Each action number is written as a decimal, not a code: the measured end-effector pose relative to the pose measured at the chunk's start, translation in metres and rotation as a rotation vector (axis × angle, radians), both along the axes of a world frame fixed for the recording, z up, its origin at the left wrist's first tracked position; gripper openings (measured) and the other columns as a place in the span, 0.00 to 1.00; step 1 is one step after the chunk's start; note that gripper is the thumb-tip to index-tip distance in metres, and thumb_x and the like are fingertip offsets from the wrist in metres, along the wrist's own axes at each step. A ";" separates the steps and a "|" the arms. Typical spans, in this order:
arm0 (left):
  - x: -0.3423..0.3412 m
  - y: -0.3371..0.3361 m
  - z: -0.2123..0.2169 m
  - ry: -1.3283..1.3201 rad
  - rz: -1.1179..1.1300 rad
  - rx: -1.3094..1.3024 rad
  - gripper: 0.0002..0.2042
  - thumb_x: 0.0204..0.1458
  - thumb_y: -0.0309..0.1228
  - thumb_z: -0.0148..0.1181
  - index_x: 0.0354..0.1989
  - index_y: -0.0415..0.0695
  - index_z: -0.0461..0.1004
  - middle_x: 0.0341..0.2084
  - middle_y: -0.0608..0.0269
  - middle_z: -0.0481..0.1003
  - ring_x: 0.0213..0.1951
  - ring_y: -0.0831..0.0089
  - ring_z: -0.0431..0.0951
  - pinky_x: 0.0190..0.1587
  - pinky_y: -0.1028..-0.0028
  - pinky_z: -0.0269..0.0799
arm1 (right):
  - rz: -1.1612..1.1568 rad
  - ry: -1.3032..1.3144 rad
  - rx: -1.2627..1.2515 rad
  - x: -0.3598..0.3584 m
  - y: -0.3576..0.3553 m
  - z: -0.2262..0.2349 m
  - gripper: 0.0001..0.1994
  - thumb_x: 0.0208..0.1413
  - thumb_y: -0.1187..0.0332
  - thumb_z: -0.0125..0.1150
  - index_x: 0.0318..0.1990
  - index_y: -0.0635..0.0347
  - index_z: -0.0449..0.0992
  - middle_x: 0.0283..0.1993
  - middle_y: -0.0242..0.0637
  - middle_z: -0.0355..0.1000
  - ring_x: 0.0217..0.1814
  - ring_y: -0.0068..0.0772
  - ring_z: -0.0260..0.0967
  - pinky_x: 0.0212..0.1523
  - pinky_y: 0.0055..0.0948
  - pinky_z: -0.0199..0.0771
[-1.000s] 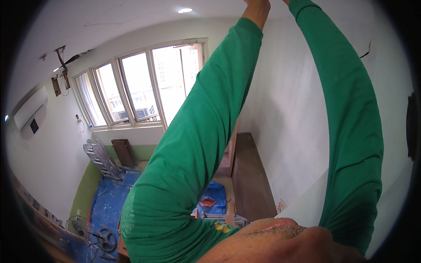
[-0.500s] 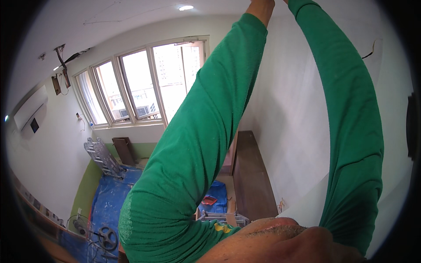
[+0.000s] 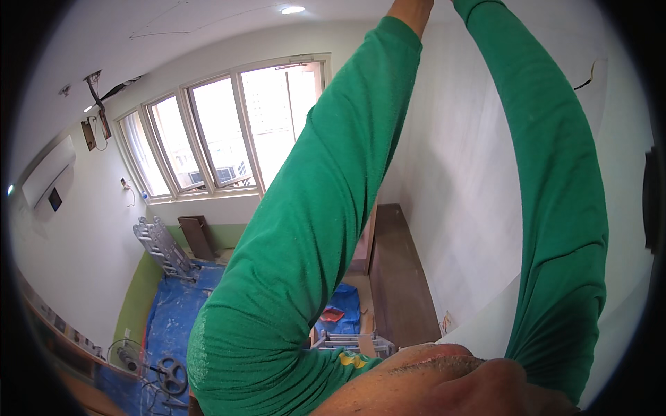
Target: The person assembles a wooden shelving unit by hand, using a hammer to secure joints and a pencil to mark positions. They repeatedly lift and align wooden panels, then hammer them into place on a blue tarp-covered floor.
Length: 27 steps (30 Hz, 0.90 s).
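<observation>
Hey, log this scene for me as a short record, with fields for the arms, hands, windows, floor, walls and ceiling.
Arms: both extend to the upper edge; green left sleeve, green right sleeve
Left hand: out of frame; some wrist shows
Right hand: out of frame
Held items: cannot tell
Windows: pale-framed row, bright outside
Floor: blue sheet, grey metal ladder on it
Walls: white air conditioner at left, loose wire at right
Ceiling: lit round light

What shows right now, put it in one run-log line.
left sleeve, right sleeve: green, raised | hands: beyond upper picture edge, grip unseen | background: windows, metal ladder, blue floor sheeting
</observation>
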<state>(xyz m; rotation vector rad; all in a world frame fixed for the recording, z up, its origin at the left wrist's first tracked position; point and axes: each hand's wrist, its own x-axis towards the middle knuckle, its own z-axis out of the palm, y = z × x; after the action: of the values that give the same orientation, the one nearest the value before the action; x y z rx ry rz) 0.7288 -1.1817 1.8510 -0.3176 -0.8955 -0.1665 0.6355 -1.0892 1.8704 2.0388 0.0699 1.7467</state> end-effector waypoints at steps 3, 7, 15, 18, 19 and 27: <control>0.005 0.001 -0.001 0.000 0.006 0.000 0.20 0.60 0.29 0.67 0.57 0.43 0.66 0.52 0.56 0.75 0.49 0.64 0.79 0.53 0.64 0.80 | -0.011 0.065 0.062 -0.001 0.009 -0.003 0.18 0.71 0.64 0.48 0.51 0.72 0.79 0.50 0.60 0.79 0.53 0.61 0.75 0.58 0.51 0.74; -0.001 0.000 0.001 -0.009 -0.019 -0.007 0.20 0.60 0.29 0.67 0.57 0.43 0.66 0.52 0.56 0.75 0.49 0.63 0.79 0.53 0.64 0.80 | 0.031 -0.027 0.037 0.002 -0.003 -0.001 0.19 0.71 0.64 0.48 0.51 0.73 0.79 0.47 0.61 0.79 0.51 0.60 0.76 0.57 0.52 0.74; 0.004 0.000 0.003 -0.022 -0.030 -0.026 0.20 0.60 0.29 0.66 0.57 0.43 0.66 0.52 0.56 0.75 0.50 0.63 0.79 0.54 0.63 0.80 | 0.026 -0.032 -0.005 0.006 -0.002 0.003 0.18 0.70 0.65 0.49 0.47 0.72 0.81 0.45 0.62 0.79 0.49 0.62 0.77 0.54 0.53 0.76; 0.004 0.000 0.003 -0.029 -0.042 -0.031 0.20 0.60 0.29 0.66 0.58 0.43 0.66 0.53 0.56 0.75 0.50 0.63 0.79 0.54 0.63 0.79 | 0.075 -0.041 0.011 0.004 0.001 0.001 0.17 0.69 0.66 0.50 0.45 0.73 0.81 0.44 0.62 0.80 0.48 0.63 0.78 0.52 0.53 0.76; 0.005 0.000 0.003 -0.035 -0.045 -0.030 0.20 0.61 0.29 0.66 0.58 0.43 0.66 0.53 0.56 0.75 0.50 0.62 0.79 0.54 0.63 0.79 | 0.080 -0.029 0.018 0.002 0.001 0.000 0.17 0.69 0.67 0.50 0.44 0.73 0.81 0.44 0.62 0.80 0.48 0.63 0.78 0.51 0.53 0.77; 0.009 -0.008 0.005 -0.068 -0.087 -0.052 0.20 0.61 0.29 0.65 0.58 0.44 0.66 0.53 0.56 0.75 0.50 0.62 0.79 0.55 0.62 0.79 | 0.093 -0.014 0.083 -0.004 0.010 -0.006 0.16 0.67 0.67 0.52 0.44 0.73 0.82 0.44 0.63 0.80 0.46 0.63 0.79 0.50 0.51 0.78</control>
<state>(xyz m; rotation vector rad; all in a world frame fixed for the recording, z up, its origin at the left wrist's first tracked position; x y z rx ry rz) 0.7378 -1.1900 1.8559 -0.4010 -0.9549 -0.2357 0.6318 -1.0793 1.8640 2.1130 0.0909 1.8484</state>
